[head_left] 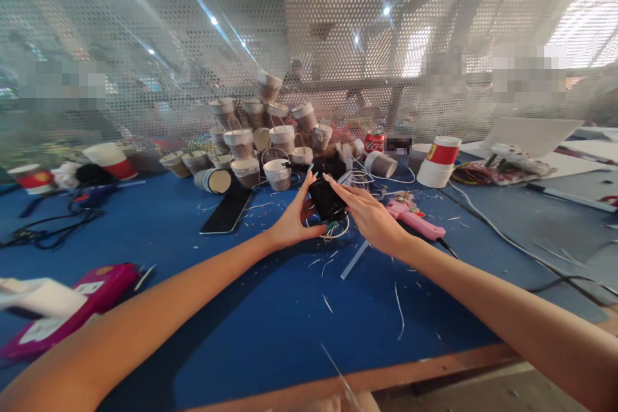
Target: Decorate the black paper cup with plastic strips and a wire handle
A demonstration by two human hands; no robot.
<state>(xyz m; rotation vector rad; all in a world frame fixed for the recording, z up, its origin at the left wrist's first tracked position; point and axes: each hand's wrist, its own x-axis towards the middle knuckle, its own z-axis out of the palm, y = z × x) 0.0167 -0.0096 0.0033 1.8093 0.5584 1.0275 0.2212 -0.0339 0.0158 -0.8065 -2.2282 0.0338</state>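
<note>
Both my hands meet over the middle of the blue table (270,309). My left hand (292,222) grips a small black object (327,199) from the left, fingers curled round it. My right hand (369,215) presses on the same black object from the right, fingers stretched along it. A thin white wire loop (338,232) lies just under them. A pink glue gun (415,219) rests right of my right hand, and a clear glue stick (355,259) lies below it.
A heap of small white paper-cup buckets (263,135) is piled at the back against a perforated metal screen (309,45). A black phone (226,212), a red can (374,141), stacked paper cups (439,162), cables (506,232) and a magenta object (82,309) lie around.
</note>
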